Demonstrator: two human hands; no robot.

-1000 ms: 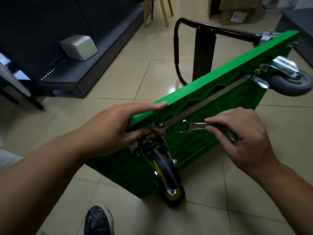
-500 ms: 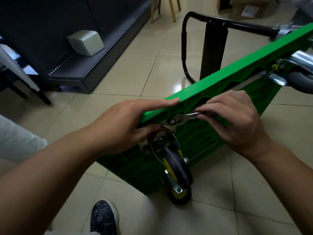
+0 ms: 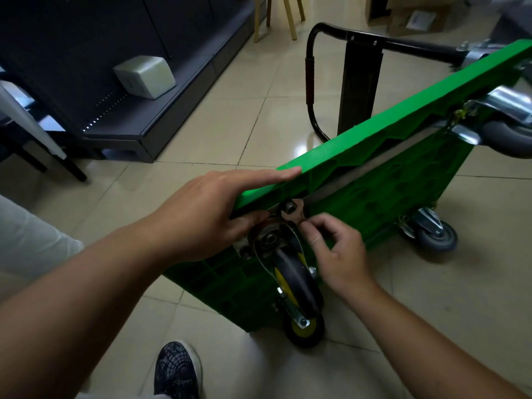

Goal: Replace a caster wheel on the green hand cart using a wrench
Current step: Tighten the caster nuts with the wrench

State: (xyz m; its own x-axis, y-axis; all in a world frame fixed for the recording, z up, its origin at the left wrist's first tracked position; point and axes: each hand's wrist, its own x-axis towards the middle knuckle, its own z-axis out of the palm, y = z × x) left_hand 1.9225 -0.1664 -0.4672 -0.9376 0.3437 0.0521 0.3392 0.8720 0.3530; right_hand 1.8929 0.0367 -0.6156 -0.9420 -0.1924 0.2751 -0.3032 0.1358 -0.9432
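Green hand cart [image 3: 374, 133] tipped up on its edge on the tiled floor [image 3: 201, 133], underside facing this way. Holding the upper rim with the left hand [image 3: 207, 214]: fingers laid flat along the top, thumb tucked beneath, grip clamped on the plastic. Pinching the wrench [image 3: 295, 218] with the right hand [image 3: 334, 251], grip closed on the shank just under the head. Directly above that grip, wrench head set round the bolt [image 3: 290, 208] at the caster plate. Just left of and below the right grip, black caster wheel [image 3: 296, 286] with yellow hub, down to the floor. Well right of that grip, grey caster [image 3: 437, 237] on the tiles. Far beyond the left grip, black handle [image 3: 311, 76]. Below both grips, dark shoe [image 3: 177, 370].
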